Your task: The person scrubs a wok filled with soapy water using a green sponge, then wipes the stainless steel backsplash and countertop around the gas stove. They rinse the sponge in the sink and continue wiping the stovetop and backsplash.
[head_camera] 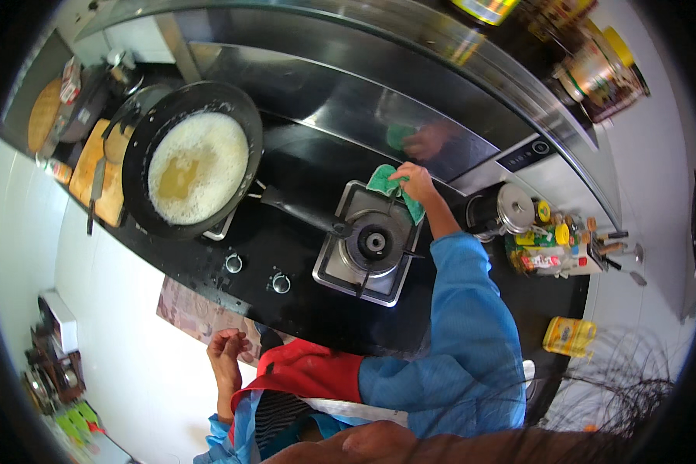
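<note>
My right hand (416, 181) grips a green cloth (383, 179) at the back edge of the right gas burner (375, 240). Part of the cloth hangs over the burner's metal tray towards its right side. Away from the cooktop, my left hand (227, 346) hangs in front of the counter edge with its fingers curled and nothing visible in them. On the left burner stands a large black wok (133, 191) holding foamy, pale yellowish liquid (220, 156). Its black handle (304, 210) reaches across to the right burner.
A wooden cutting board (113, 200) with a knife (97, 188) lies left of the wok. Two knobs (233, 263) sit at the cooktop's front. To the right are a lidded metal pot (515, 207), several condiment bottles, and a yellow oil jug (568, 336). A range hood overhangs the back.
</note>
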